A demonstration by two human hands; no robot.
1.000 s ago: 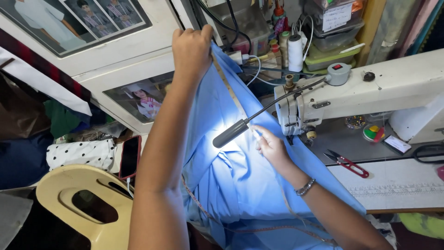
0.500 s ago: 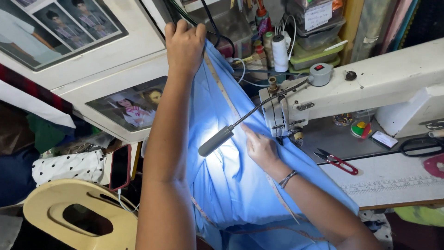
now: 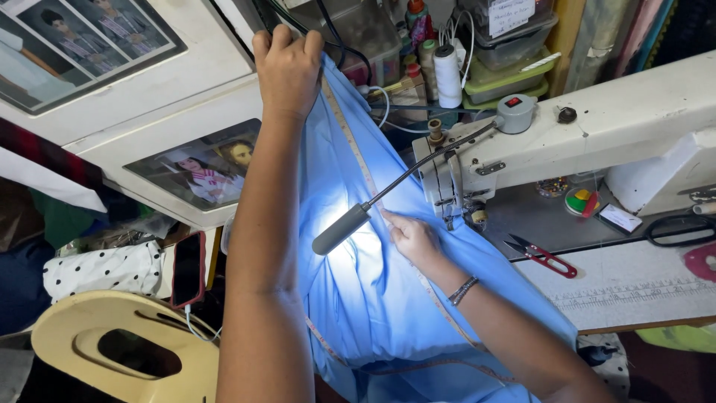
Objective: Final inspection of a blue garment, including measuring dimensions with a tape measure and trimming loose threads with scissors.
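1. Little has shifted since the earlier frames: the left hand keeps its high grip on the cloth and tape, and the right hand has slid only slightly along the tape, staying close to the needle end of the sewing machine.
2. Far left of the sewing machine, a cream plastic chair sits low, with a dark phone on a cable beside it and framed photographs on the white cabinet above.
3. Closer to the machine, the left hand is closed, pinching the top edge of the light blue fabric together with the measuring tape, and holds both up above the machine's left end.
4. The fabric hangs from that pinch and drapes down past the machine bed toward the person's lap; it looks light, soft and limp, likely to slide and bunch, so an edge or seam pinch seems the safest hold.
5. A gooseneck lamp reaches out from the machine and lights the cloth.
6. Just beside the machine's needle area, the right hand presses fingertips flat on tape and cloth; it pins them rather than clasping them.
7. On the bed under the machine's arm lie red thread snips; black scissors lie at the machine's right end.
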